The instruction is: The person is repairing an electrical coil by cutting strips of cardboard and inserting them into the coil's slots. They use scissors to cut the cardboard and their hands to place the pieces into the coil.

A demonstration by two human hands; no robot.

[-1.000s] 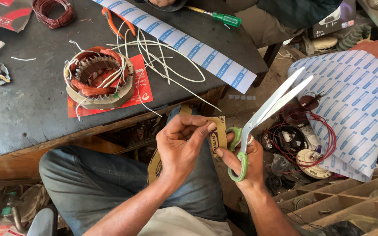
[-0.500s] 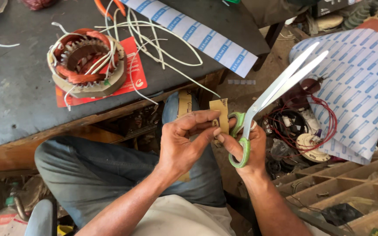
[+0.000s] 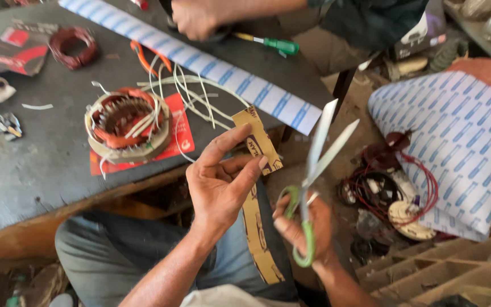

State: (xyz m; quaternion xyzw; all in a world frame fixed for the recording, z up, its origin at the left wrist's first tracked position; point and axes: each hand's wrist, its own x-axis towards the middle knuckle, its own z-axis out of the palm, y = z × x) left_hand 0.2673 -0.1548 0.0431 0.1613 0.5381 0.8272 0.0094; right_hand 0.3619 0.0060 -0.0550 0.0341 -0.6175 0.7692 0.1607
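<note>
My left hand (image 3: 221, 185) pinches a strip of tan insulation paper (image 3: 258, 139) with dark print, its top end raised above my lap and the rest hanging down over my knee. My right hand (image 3: 307, 224) holds green-handled scissors (image 3: 313, 170), blades parted and pointing up, just right of the strip and apart from it. A motor stator (image 3: 127, 126) with copper windings and white leads sits on the dark workbench (image 3: 35, 176) to the left.
A blue-striped paper strip (image 3: 211, 68) lies across the bench. Another person's hand (image 3: 195, 18) rests at the top, next to a green-handled screwdriver (image 3: 271, 44). A striped paper roll (image 3: 456, 131), wire coils (image 3: 393, 187) and wooden compartments (image 3: 444, 273) are at right.
My left hand lifted the paper strip higher and away from the scissors. The scissors swung more upright with blades still parted. The view shifted, bringing the other person's hand into sight.
</note>
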